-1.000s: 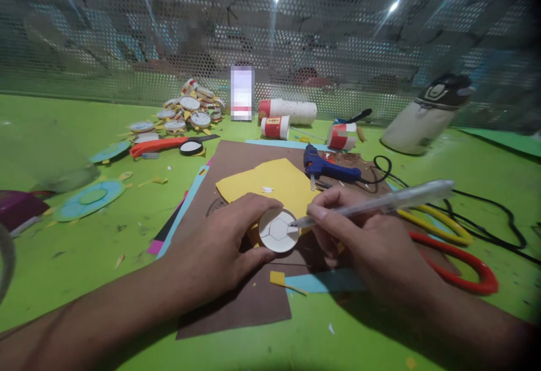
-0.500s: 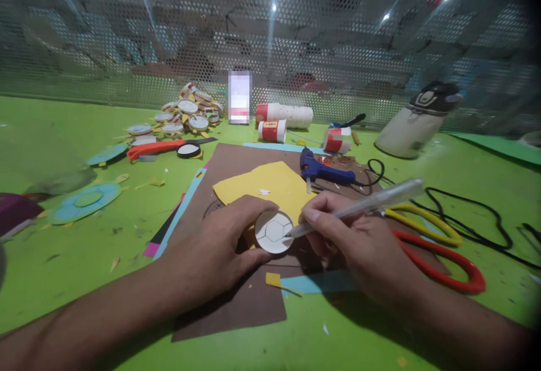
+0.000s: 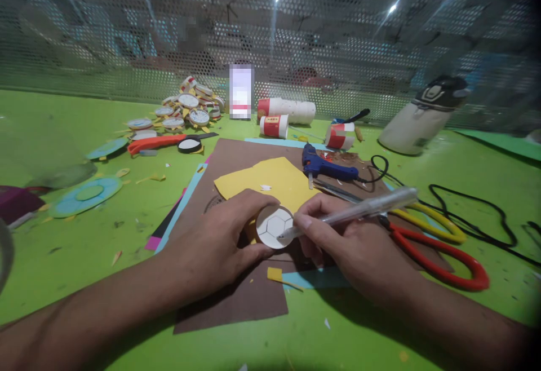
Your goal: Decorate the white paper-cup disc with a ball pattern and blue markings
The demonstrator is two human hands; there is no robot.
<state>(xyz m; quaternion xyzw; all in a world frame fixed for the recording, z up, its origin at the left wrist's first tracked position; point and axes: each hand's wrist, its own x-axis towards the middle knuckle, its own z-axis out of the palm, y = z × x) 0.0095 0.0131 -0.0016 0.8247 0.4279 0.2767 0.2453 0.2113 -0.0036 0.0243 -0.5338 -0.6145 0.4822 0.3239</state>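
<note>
My left hand (image 3: 217,244) pinches a small white paper disc (image 3: 274,225) between thumb and fingers, holding it down on a brown sheet (image 3: 236,303). The disc carries drawn hexagon lines like a football. My right hand (image 3: 344,244) grips a clear pen (image 3: 363,208), and its tip touches the lower right part of the disc. A yellow sheet (image 3: 270,182) lies just behind the disc.
A blue glue gun (image 3: 323,167) and its black cable (image 3: 469,213) lie behind my right hand. Red-and-yellow-handled scissors (image 3: 435,247) rest to the right. Paper cups (image 3: 274,126), a pile of paper discs (image 3: 188,109), an orange cutter (image 3: 154,144) and a white jug (image 3: 418,120) stand farther back before a mesh screen.
The pen tip has moved from the disc's right edge down and to the left across it. My left hand keeps holding the disc in place.
</note>
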